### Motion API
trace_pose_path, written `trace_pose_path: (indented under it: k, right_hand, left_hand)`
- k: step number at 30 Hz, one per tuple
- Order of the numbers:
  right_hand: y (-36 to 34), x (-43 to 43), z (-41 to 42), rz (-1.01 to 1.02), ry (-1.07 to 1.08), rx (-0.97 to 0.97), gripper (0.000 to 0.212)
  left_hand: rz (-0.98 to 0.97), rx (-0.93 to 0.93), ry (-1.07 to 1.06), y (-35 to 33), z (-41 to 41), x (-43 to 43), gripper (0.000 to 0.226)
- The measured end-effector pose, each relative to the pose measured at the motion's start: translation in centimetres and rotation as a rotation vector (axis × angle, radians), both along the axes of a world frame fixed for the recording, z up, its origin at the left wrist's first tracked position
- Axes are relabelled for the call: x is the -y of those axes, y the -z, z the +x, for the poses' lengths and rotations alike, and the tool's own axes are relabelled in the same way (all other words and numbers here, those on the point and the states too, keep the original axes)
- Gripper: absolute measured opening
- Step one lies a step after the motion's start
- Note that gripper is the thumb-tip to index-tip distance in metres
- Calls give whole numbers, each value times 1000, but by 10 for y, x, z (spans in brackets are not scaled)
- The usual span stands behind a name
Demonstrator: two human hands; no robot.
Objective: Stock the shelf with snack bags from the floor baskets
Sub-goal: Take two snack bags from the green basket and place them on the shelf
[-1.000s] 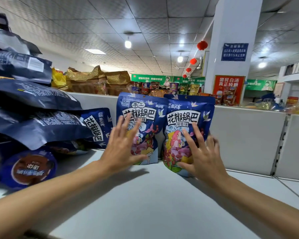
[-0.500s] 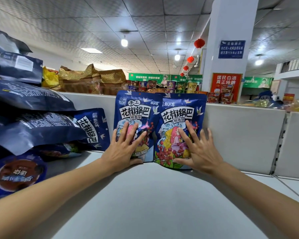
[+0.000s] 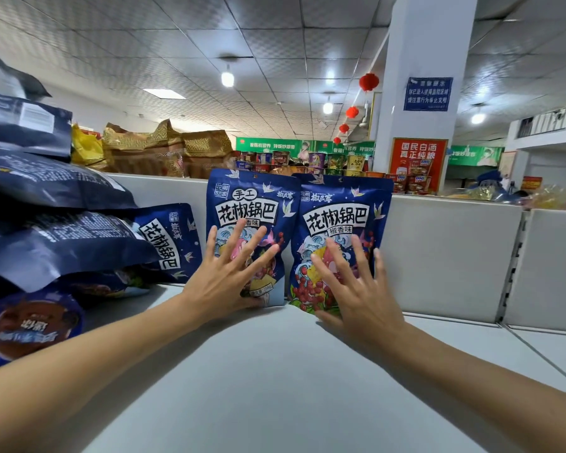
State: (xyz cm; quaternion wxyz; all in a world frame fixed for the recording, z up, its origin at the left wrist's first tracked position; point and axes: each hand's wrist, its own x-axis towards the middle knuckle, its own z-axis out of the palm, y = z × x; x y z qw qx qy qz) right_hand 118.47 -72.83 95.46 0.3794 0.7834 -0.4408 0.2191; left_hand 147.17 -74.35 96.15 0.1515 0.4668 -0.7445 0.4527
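Head view: flat, unclenched left grip (image 3: 224,282) and right grip (image 3: 356,289) pressing two snack bags (image 3: 340,207) upright; shoved back to shelf (image 3: 275,371) rear edge since second ago; seemingly placed.

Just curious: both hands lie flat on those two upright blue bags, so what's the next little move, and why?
Probably ease both hands off slowly. The left hand and right hand press flat, fingers spread, on the left bag and right bag, which stand upright side by side against the back panel.

A shop: stocked shelf (image 3: 275,371), promo posters (image 3: 418,158) (red lanterns (image 3: 369,82) overhead)
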Motion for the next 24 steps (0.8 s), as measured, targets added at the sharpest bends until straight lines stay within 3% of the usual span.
trace_pose_path:
  k: [6, 24]
  right_hand:
    - [-4, 19, 5, 96, 45, -47, 96]
    - [-5, 18, 7, 152, -12, -26, 94]
  left_hand:
    - [79, -63, -71, -1, 4, 11, 113]
    - [154, -77, -48, -2, 10, 13, 113]
